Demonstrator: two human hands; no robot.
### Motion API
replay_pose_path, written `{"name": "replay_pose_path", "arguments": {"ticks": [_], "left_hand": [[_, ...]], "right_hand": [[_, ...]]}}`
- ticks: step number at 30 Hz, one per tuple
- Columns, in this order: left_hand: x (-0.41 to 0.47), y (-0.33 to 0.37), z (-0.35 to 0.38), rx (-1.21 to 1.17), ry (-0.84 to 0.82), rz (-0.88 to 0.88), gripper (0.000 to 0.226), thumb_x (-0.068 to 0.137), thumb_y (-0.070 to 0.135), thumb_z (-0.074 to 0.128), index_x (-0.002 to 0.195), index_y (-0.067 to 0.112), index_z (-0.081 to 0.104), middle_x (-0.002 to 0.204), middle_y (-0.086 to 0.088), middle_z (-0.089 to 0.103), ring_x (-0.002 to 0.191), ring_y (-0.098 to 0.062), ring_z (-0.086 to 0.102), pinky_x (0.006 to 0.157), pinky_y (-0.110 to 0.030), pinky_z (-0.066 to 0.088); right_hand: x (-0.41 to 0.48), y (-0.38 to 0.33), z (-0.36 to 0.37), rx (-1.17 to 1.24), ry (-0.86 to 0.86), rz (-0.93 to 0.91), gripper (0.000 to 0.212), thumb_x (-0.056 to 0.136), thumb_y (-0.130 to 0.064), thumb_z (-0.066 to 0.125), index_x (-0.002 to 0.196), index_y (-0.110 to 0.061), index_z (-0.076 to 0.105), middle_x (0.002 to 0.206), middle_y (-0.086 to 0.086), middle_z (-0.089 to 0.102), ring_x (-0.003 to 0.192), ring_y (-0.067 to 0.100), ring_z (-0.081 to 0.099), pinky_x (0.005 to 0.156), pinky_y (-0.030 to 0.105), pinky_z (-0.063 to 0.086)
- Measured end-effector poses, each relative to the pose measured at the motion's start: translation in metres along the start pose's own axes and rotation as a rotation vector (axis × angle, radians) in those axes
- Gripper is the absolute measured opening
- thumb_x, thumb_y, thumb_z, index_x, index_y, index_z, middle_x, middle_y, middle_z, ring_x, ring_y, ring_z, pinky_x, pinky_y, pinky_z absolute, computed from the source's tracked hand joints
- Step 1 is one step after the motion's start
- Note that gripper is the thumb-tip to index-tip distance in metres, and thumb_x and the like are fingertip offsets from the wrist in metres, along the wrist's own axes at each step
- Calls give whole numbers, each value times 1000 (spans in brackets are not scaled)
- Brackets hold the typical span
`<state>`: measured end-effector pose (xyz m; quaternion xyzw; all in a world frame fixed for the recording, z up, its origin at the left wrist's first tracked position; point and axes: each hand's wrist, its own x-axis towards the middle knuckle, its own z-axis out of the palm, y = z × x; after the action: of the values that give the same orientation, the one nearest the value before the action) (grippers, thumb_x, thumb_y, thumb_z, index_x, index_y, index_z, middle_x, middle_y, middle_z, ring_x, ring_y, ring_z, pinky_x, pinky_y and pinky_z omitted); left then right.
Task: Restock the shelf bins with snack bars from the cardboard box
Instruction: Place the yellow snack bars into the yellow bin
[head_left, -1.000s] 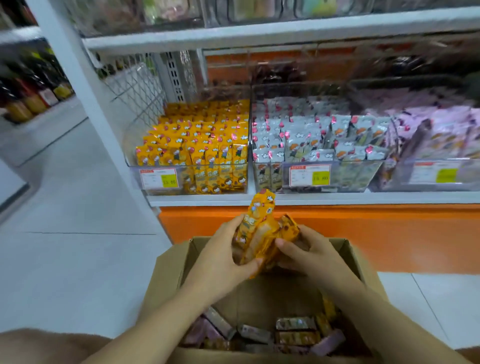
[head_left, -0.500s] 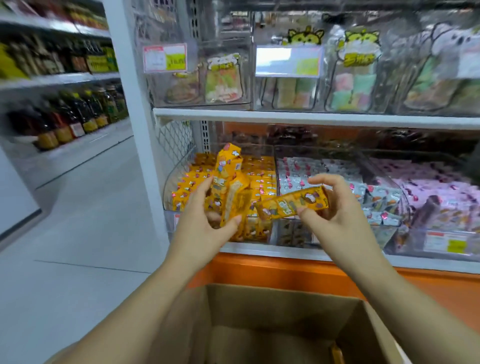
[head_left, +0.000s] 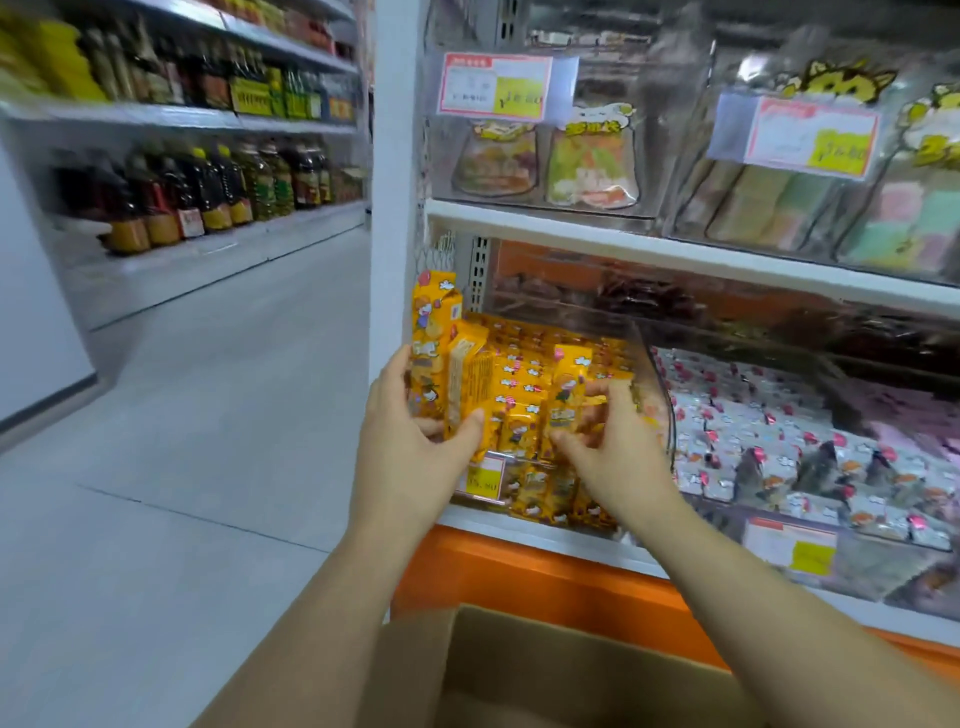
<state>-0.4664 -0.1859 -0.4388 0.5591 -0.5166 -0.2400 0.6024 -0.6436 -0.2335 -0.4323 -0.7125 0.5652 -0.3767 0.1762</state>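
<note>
A pale aisle floor (head_left: 182, 415) ran off to the left, and a far rack of dark bottles (head_left: 197, 192) stood along it. Close in front stood the white shelf unit (head_left: 675, 252) on its orange base (head_left: 519, 571), with its white upright (head_left: 395, 182) just left of the hands. The upper shelf board hung low over the bottom tier, so the opening above the bins there was shallow. On the upper tier, clear containers held bagged sweets (head_left: 545, 161) behind a pink-and-yellow price tag (head_left: 493, 85).

The open cardboard box (head_left: 545, 675) showed at the bottom edge, below both forearms. Its contents were out of view.

On the bottom tier the leftmost clear bin (head_left: 647, 358) was packed with rows of stocked yellow bars (head_left: 524, 374). Its curved clear side wall parted it from the neighbouring bin of silver-and-pink packets (head_left: 779, 447). A small front label (head_left: 485, 478) on the bin was partly hidden behind the left hand.

The left hand (head_left: 410, 447) gripped a bunch of snack bars (head_left: 441, 358), thumb in front and fingers curled round behind. The bunch stood upright before the bin's left front corner, just beside the upright. The wrappers were yellow with cartoon print, and one was turned to show a paler back with fine text. The right hand (head_left: 613, 447) pinched a single bar (head_left: 569, 389) between thumb and fingertips. This bar stood on end over the bin's front rows, and the other fingers were loosely bent near the clear wall.
</note>
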Motion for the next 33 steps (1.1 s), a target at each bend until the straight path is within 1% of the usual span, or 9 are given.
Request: {"name": "replay_pose_path", "arguments": {"ticks": [2, 5, 9, 13, 17, 20, 25, 30, 33], "left_hand": [[3, -4, -2, 6, -11, 7, 81, 81, 31, 72, 145, 35, 24, 125, 22, 40, 87, -4, 64, 67, -15, 52], [9, -9, -8, 17, -14, 25, 79, 81, 32, 72, 144, 35, 25, 132, 19, 42, 89, -5, 64, 72, -20, 53], [14, -12, -18, 3, 12, 30, 78, 80, 32, 72, 144, 34, 26, 131, 18, 44, 90, -9, 66, 73, -21, 53], [10, -11, -24, 2, 20, 22, 78, 80, 32, 72, 144, 34, 27, 122, 21, 43, 90, -11, 66, 69, -17, 52], [4, -10, -25, -7, 10, -6, 76, 81, 33, 71, 143, 34, 27, 122, 21, 44, 87, -9, 66, 64, -13, 50], [-2, -6, -20, -30, -28, -36, 71, 83, 30, 70, 141, 34, 30, 106, 32, 44, 73, 1, 64, 53, -7, 48], [-9, -1, -18, -84, -71, -67, 68, 84, 21, 70, 137, 34, 31, 99, 35, 39, 67, 1, 64, 47, -4, 43], [-9, 1, -16, -100, -98, -79, 64, 84, 21, 70, 128, 42, 29, 99, 33, 42, 70, -3, 65, 47, -4, 43], [-8, 0, -17, -76, -139, -104, 71, 83, 29, 71, 139, 38, 29, 116, 22, 49, 80, -7, 66, 52, -8, 48]], "right_hand": [[3, -3, 1, -90, -127, -5, 71, 84, -28, 70, 140, -26, 26, 83, -6, 58, 70, 12, 61, 57, 24, 45], [7, -9, -6, -227, -123, -87, 90, 82, -35, 70, 149, -29, 11, 96, -4, 62, 69, 10, 53, 62, 23, 43], [17, -19, -15, -332, -51, -249, 75, 83, -34, 69, 146, -32, 28, 135, -2, 49, 98, 16, 52, 86, 24, 38], [10, -22, 1, -370, -148, -252, 51, 88, -33, 64, 135, -18, 50, 127, 0, 60, 111, 17, 56, 88, 20, 38], [8, -16, 9, -357, -226, -237, 42, 92, -34, 59, 125, -9, 55, 86, -9, 57, 71, 5, 44, 59, 8, 30], [17, -18, 4, -397, -287, -188, 21, 91, -36, 60, 94, -17, 54, 69, -11, 47, 66, 12, 48, 53, 21, 29], [8, -11, 8, -461, -238, -259, 30, 88, -43, 61, 72, -27, 40, 68, -7, 42, 81, 19, 41, 63, 32, 29], [2, -4, 2, -510, -176, -256, 32, 89, -48, 56, 98, -17, 59, 71, -18, 38, 103, 23, 44, 73, 34, 32], [1, -10, -2, -560, -192, -258, 52, 88, -60, 48, 128, -27, 54, 111, -10, 60, 116, 17, 40, 90, 35, 29]]}}
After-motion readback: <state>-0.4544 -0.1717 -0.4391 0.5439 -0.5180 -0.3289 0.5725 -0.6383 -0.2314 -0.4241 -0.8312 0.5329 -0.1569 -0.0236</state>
